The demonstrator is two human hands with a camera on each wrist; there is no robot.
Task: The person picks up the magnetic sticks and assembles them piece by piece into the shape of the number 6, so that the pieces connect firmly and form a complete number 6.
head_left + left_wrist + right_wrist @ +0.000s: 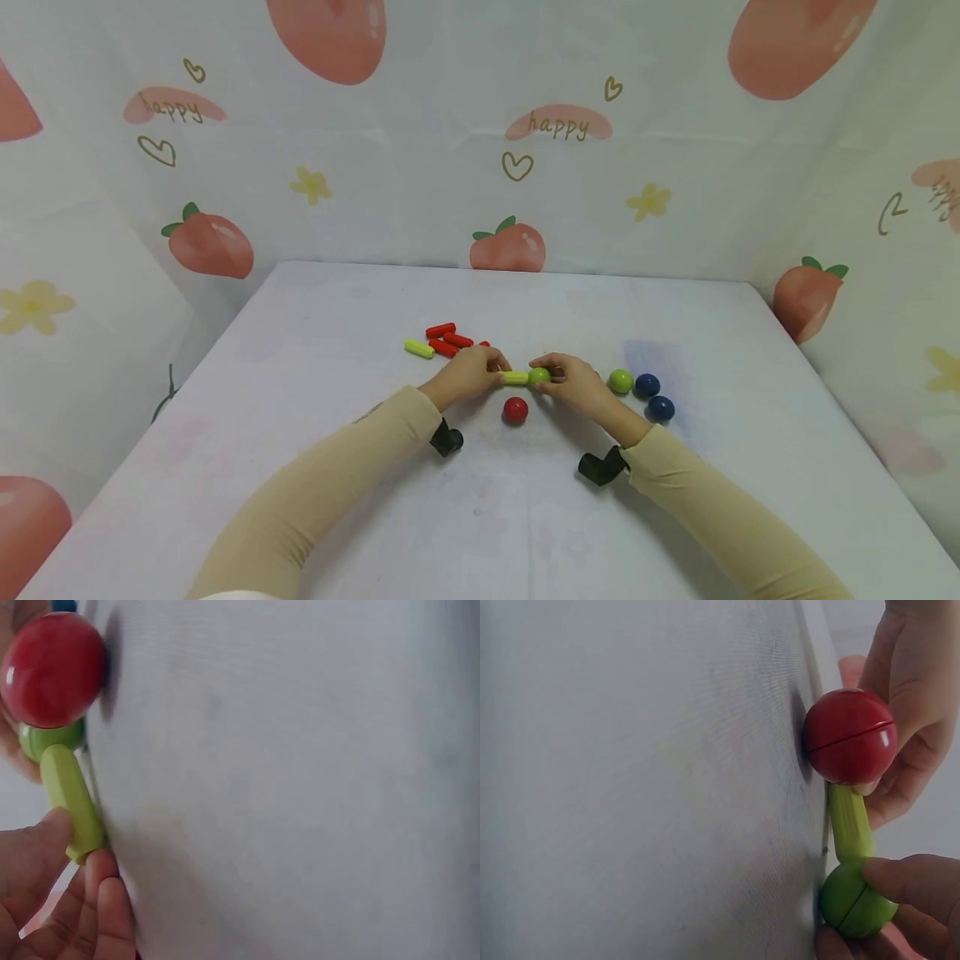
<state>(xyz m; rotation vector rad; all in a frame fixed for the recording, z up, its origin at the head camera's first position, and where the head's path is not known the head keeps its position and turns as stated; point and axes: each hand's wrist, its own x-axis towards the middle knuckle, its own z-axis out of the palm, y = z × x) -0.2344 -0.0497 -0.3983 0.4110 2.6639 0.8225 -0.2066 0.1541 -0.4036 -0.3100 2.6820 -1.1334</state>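
My left hand [468, 375] pinches the far end of a yellow-green rod [73, 802] between thumb and fingers, low over the table. The rod's other end meets a green ball [856, 900], which my right hand [577, 385] grips with thumb and fingertips. Rod and ball lie in one line between the two hands. A red ball [515, 410] with a groove around it rests on the table just nearer to me than the rod; in both wrist views it overlaps part of the rod or the green ball.
Several red rods [444, 347] and another yellow-green rod [419, 348] lie beyond my left hand. Right of my right hand sit a second green ball [621, 382] and two dark blue balls [647, 385]. A printed cloth [420, 167] hangs behind the white table [480, 533].
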